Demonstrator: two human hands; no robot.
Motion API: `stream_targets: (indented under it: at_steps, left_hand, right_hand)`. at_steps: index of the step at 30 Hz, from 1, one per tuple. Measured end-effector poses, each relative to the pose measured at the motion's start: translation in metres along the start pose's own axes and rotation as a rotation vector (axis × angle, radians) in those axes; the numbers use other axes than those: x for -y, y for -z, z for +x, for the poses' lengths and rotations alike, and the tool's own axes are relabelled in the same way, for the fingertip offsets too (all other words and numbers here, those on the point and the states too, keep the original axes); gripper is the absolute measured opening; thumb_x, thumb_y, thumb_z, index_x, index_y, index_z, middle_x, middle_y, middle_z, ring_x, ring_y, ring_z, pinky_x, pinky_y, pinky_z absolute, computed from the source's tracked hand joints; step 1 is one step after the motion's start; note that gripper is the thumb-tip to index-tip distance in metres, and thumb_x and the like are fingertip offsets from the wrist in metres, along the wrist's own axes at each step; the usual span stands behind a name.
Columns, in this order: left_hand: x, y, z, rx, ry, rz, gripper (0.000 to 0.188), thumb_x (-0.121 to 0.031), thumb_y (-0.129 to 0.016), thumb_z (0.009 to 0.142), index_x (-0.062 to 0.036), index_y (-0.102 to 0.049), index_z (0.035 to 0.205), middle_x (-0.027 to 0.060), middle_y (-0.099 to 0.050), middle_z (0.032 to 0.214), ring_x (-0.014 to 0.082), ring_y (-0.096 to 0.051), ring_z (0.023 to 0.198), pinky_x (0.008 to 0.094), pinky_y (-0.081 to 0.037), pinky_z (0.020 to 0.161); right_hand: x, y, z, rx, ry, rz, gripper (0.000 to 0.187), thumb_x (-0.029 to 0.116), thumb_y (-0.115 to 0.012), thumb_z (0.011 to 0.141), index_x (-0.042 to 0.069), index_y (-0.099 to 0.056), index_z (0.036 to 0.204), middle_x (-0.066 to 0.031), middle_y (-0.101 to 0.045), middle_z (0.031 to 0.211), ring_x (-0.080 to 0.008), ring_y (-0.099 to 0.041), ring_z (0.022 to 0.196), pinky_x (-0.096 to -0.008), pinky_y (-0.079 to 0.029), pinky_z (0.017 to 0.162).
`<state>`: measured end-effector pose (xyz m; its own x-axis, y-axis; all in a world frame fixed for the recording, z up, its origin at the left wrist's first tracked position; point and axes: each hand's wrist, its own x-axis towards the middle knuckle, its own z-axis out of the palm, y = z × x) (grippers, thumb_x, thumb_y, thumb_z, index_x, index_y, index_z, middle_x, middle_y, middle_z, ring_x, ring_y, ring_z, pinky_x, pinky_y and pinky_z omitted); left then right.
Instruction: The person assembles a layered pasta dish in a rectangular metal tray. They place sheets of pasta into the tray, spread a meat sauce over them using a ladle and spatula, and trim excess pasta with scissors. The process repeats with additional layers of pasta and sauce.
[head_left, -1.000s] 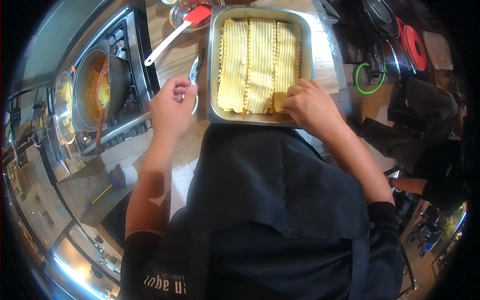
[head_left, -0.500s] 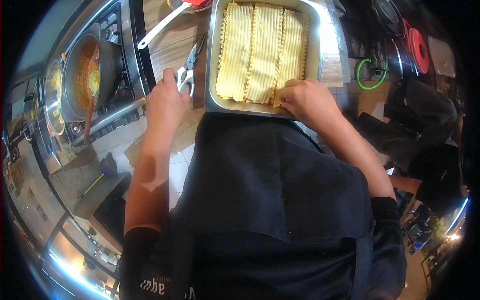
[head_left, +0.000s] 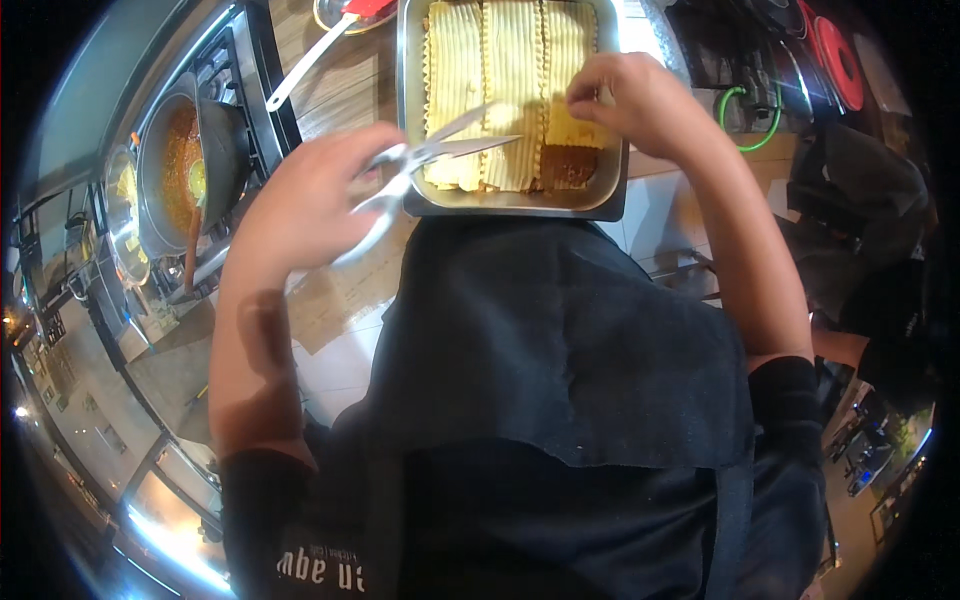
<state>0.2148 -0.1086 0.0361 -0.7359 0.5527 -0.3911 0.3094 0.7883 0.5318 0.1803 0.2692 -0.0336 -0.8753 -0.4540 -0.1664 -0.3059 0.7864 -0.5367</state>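
My left hand is closed around the handles of a pair of scissors. Their blades stand apart over the left and middle lasagna sheets. A deep metal baking pan holds three ridged, pale yellow lasagna sheets side by side. With its fingers pinched, my right hand lifts the near end of the right-hand sheet, which is bent back. Brown-red sauce shows beneath that end.
Left of the pan, a spatula with a white handle and red head rests on a bowl. A grey pan of red sauce with a wooden spoon stands on the stove. A green hose loop lies to the right; a person's arm shows beyond mine.
My left hand has picked up the scissors from the counter and brought them over the pan. My right hand has raised the right sheet's near end and moved away from me, uncovering sauce.
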Motion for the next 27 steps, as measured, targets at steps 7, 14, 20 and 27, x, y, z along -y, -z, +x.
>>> stream_targets:
  at_steps: [7, 14, 20, 27]
  left_hand:
    - [-0.057, -0.011, 0.094, 0.174, -0.039, 0.446, 0.06, -0.028, -0.075, 0.091, -0.0121, -0.07, 0.148, 0.0241, -0.077, 0.12, 0.0432, -0.074, 0.114, 0.0525, -0.058, 0.102]
    - [-0.059, -0.008, 0.114, 0.172, -0.13, 0.442, 0.04, -0.026, -0.077, 0.09, -0.0074, -0.08, 0.126, 0.0233, -0.08, 0.107, 0.041, -0.077, 0.105, 0.0526, -0.062, 0.093]
    - [-0.053, -0.002, 0.123, 0.32, -0.198, 0.557, 0.054, -0.017, -0.076, 0.092, -0.0133, -0.072, 0.146, 0.0206, -0.079, 0.113, 0.0402, -0.072, 0.115, 0.0522, -0.058, 0.098]
    - [-0.057, -0.001, 0.128, 0.335, -0.199, 0.394, 0.047, -0.016, -0.075, 0.092, -0.0111, -0.074, 0.139, 0.0216, -0.078, 0.11, 0.042, -0.071, 0.113, 0.0519, -0.057, 0.099]
  right_hand:
    - [-0.007, 0.016, 0.011, 0.088, 0.067, 0.063, 0.022, 0.018, -0.083, 0.095, 0.004, -0.085, 0.112, -0.0184, -0.08, 0.098, -0.0332, -0.075, 0.089, -0.0421, -0.059, 0.085]
    - [-0.01, 0.02, 0.012, 0.105, 0.032, 0.076, 0.02, 0.016, -0.084, 0.094, 0.003, -0.084, 0.109, -0.0176, -0.082, 0.1, -0.032, -0.078, 0.095, -0.0424, -0.061, 0.089]
    - [-0.015, 0.011, 0.017, 0.129, 0.082, 0.069, 0.019, 0.016, -0.084, 0.094, 0.004, -0.085, 0.109, -0.0171, -0.083, 0.103, -0.032, -0.079, 0.099, -0.043, -0.061, 0.093]
    - [-0.007, 0.015, 0.016, 0.173, 0.026, 0.142, 0.02, 0.014, -0.084, 0.095, 0.004, -0.085, 0.112, -0.016, -0.083, 0.104, -0.0303, -0.08, 0.099, -0.0412, -0.062, 0.094]
